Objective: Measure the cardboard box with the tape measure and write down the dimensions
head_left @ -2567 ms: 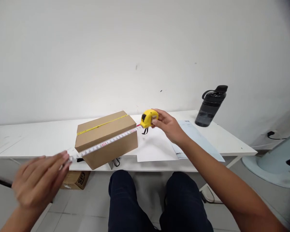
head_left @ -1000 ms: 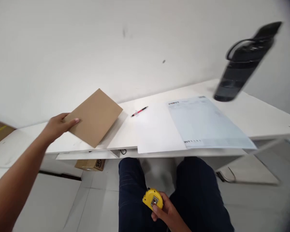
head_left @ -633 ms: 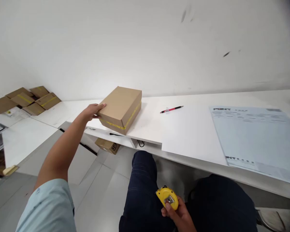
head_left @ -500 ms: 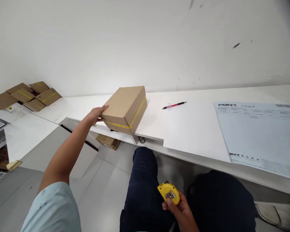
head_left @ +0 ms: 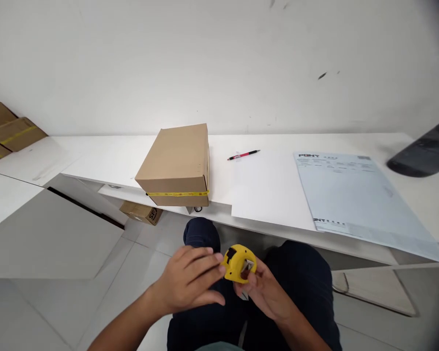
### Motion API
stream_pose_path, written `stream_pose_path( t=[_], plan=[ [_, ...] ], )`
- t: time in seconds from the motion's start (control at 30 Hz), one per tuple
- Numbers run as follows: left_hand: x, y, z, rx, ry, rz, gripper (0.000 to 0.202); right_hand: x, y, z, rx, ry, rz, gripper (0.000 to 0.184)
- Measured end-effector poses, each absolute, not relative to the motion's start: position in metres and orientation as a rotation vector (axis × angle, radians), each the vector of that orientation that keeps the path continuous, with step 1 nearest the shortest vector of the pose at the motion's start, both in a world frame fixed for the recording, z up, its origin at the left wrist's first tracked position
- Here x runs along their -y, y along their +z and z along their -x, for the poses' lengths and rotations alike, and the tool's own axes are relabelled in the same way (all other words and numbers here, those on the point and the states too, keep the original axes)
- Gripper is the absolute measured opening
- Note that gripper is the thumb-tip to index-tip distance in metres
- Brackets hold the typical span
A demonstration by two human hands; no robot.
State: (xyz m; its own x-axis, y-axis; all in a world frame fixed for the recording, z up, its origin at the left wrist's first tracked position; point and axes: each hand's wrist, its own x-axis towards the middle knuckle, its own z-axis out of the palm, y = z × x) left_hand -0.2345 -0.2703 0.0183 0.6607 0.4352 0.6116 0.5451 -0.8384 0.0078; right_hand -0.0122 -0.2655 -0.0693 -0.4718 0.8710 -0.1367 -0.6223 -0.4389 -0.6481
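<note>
A yellow tape measure is held above my lap by my right hand, its fingers wrapped round the lower right side. My left hand is open, fingers stretched out, with the fingertips right at the left end of the tape measure; I cannot tell whether they touch it. Beyond my knees, a closed cardboard box with a yellow tape band low round its sides stands on the white desk. No hand is on the box.
A red and black pen lies right of the box, then printed sheets. A dark object stands at the far right. Taped boxes sit at the far left, another carton below the desk. My knees are under its front edge.
My left hand has left the box and come down to the tape measure. The box stands turned differently. My right hand has raised and tilted the tape measure; the view has swung right.
</note>
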Motion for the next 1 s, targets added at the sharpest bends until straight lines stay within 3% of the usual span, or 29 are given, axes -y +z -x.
stream_pose_path(
  t=[0.13, 0.23, 0.37, 0.5, 0.7, 1.0],
  plan=[
    [0.271, 0.018, 0.228, 0.74, -0.984, 2.638, 0.026, 0.248, -0.042, 0.022, 0.846, 1.994, 0.636, 0.064],
    [0.27, 0.024, 0.24, 0.761, -0.976, 2.519, 0.017, 0.244, -0.026, 0.03, 1.007, 1.916, 0.718, 0.06],
    [0.257, 0.038, 0.276, 0.715, -0.904, 2.345, 0.025, 0.238, 0.004, 0.034, 1.239, 1.736, 0.774, 0.046],
    [0.216, 0.066, 0.346, 0.879, -0.943, 1.902, 0.049, 0.201, 0.035, 0.025, 1.272, 1.368, 0.782, 0.051],
    [0.154, 0.111, 0.441, 1.415, -1.085, 1.699, 0.026, 0.126, 0.057, 0.013, 1.184, 0.843, 0.696, 0.054],
    [0.136, 0.087, 0.422, 1.634, -1.072, 2.05, 0.035, 0.095, 0.049, 0.027, 1.261, 0.873, 0.893, 0.073]
  ],
)
